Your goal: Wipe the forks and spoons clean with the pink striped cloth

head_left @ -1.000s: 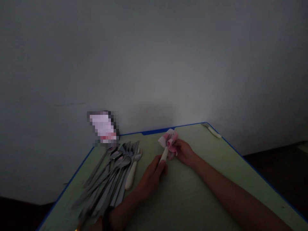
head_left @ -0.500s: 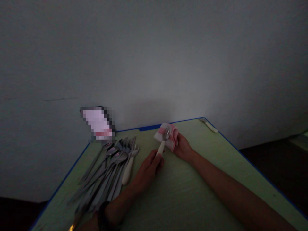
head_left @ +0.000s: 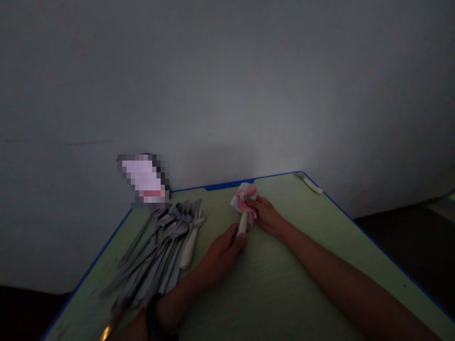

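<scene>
My left hand (head_left: 224,248) grips the white handle of a spoon (head_left: 242,224) near the middle of the green table (head_left: 270,289). My right hand (head_left: 266,215) is closed on a pink and white cloth (head_left: 242,196) that is wrapped round the spoon's head, hiding it. A heap of several metal spoons and forks (head_left: 161,251) lies to the left of my left hand, one of them with a white handle (head_left: 188,251).
The table has a blue edge and stands against a plain grey wall. A blurred-out pink and white object (head_left: 144,180) leans at the back left corner. A single white-handled utensil (head_left: 310,183) lies at the back right corner. The room is dim.
Half a second ago the spoon's metal head lay bare on the cloth; now the cloth is folded over it again. Both hands stayed in about the same place.
</scene>
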A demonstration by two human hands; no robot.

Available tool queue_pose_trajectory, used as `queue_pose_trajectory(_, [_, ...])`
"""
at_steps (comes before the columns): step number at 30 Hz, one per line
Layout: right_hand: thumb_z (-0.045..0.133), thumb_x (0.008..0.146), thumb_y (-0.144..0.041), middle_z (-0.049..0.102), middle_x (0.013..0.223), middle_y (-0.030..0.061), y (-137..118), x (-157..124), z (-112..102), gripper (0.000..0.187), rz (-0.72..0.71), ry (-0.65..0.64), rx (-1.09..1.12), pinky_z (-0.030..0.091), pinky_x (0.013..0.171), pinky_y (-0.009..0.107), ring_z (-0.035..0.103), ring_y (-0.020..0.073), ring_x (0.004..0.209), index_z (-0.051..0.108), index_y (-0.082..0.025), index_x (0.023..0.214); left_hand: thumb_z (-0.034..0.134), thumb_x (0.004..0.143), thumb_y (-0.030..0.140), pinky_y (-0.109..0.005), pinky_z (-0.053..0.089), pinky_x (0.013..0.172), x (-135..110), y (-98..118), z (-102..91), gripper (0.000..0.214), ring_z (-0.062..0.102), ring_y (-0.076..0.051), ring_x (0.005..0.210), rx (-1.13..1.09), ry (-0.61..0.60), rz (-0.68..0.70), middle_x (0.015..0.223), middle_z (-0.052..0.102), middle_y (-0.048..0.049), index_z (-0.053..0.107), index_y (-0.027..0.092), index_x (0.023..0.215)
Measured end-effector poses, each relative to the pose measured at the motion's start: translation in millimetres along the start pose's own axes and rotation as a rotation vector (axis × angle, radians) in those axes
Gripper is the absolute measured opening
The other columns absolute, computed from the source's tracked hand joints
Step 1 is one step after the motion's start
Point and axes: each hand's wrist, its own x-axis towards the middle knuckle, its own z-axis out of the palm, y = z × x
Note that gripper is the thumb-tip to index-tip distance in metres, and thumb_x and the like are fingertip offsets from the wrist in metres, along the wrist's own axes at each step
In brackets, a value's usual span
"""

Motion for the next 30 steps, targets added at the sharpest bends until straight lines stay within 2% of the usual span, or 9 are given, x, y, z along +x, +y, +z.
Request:
queue_pose_trajectory(4, [0.069,0.064,-0.036,0.056,0.057,-0.003,-0.5,0.0,2.6,0.023,-0.013,0.018,0.084,0.036,0.054,0.023,0.047,0.0084,0.052,0.059,-0.016,0.068,0.031,0.091,0.04,-0.024,0.036,0.065,0.1,1.5,0.3,0.028,0.046,-0.013,0.069,-0.018,0.011,-0.013,0.075,0.05,0.0014,0.048,0.018,0.089])
queue_pose_trajectory(7, [0.065,0.069,-0.042,0.049,0.049,-0.0047,-1.4,1.8,2.2,0.03,-0.011,0.017,0.168,0.039,0.056,0.024,0.044,0.0082,0.049,0.052,-0.017,0.057,0.029,0.091,0.041,-0.024,0.036,0.063,0.6,1.5,1.0,0.031,0.046,-0.012,0.066,-0.041,0.022,-0.031,0.072,0.049,0.0019,0.049,0.018,0.086])
queue_pose_trajectory(10, [0.065,0.07,-0.039,0.053,0.054,-0.0035,-1.9,3.0,0.1,0.025,0.018,-0.013,0.179,0.04,0.056,0.024,0.047,0.0089,0.051,0.055,-0.017,0.062,0.03,0.091,0.042,-0.024,0.035,0.061,0.7,0.3,2.3,0.032,0.045,-0.012,0.063,-0.056,0.027,-0.027,0.068,0.047,0.0027,0.049,0.018,0.08])
queue_pose_trajectory(13, [0.067,0.067,-0.03,0.061,0.068,0.0,-2.0,2.0,-2.3,0.02,0.035,-0.056,0.111,0.041,0.057,0.024,0.052,0.0109,0.059,0.061,-0.016,0.078,0.032,0.091,0.041,-0.023,0.034,0.06,0.9,-1.5,4.2,0.031,0.043,-0.011,0.061,-0.096,0.07,-0.012,0.067,0.046,0.0031,0.049,0.018,0.078])
queue_pose_trajectory(16, [0.066,0.064,-0.02,0.063,0.072,0.0005,-2.9,0.5,-3.5,0.022,0.022,-0.082,0.08,0.042,0.06,0.023,0.055,0.0112,0.064,0.062,-0.015,0.085,0.031,0.091,0.041,-0.022,0.034,0.055,2.5,-3.2,6.3,0.029,0.041,-0.01,0.056,-0.196,0.158,-0.018,0.066,0.044,0.0042,0.048,0.018,0.098])
queue_pose_trajectory(19, [0.063,0.061,-0.012,0.062,0.068,-0.0005,-3.4,0.6,-3.7,0.017,0.006,-0.063,0.082,0.041,0.058,0.021,0.053,0.009,0.06,0.063,-0.014,0.078,0.03,0.092,0.04,-0.021,0.033,0.05,4.7,-4.6,7.9,0.038,0.038,-0.01,0.052,-0.291,0.225,-0.002,0.067,0.042,0.0053,0.031,0.02,0.125])
queue_pose_trajectory(21, [0.062,0.061,-0.013,0.062,0.067,-0.0004,-2.8,1.4,-3.5,0.016,0.0,-0.058,0.068,0.041,0.056,0.02,0.053,0.0089,0.058,0.063,-0.014,0.077,0.03,0.092,0.039,-0.021,0.032,0.051,5.4,-5.3,8.6,0.04,0.037,-0.009,0.052,-0.289,0.215,0.016,0.066,0.04,0.0055,0.03,0.02,0.127])
queue_pose_trajectory(26, [0.067,0.066,-0.028,0.065,0.075,0.0022,-0.2,1.1,-0.7,0.025,-0.019,-0.083,0.059,0.044,0.064,0.025,0.057,0.0121,0.067,0.063,-0.014,0.086,0.031,0.091,0.038,-0.022,0.033,0.055,3.3,-3.8,7.8,0.036,0.039,-0.01,0.056,-0.196,0.137,0.021,0.064,0.041,0.0051,0.043,0.021,0.12])
queue_pose_trajectory(30, [0.066,0.069,-0.039,0.061,0.065,0.0004,-2.3,-1.3,4.9,0.024,-0.021,-0.057,0.128,0.044,0.066,0.027,0.055,0.0123,0.064,0.061,-0.016,0.071,0.036,0.089,0.039,-0.022,0.034,0.058,0.3,0.4,4.3,0.034,0.042,-0.011,0.061,-0.154,0.051,-0.008,0.067,0.045,0.0039,0.045,0.022,0.118])
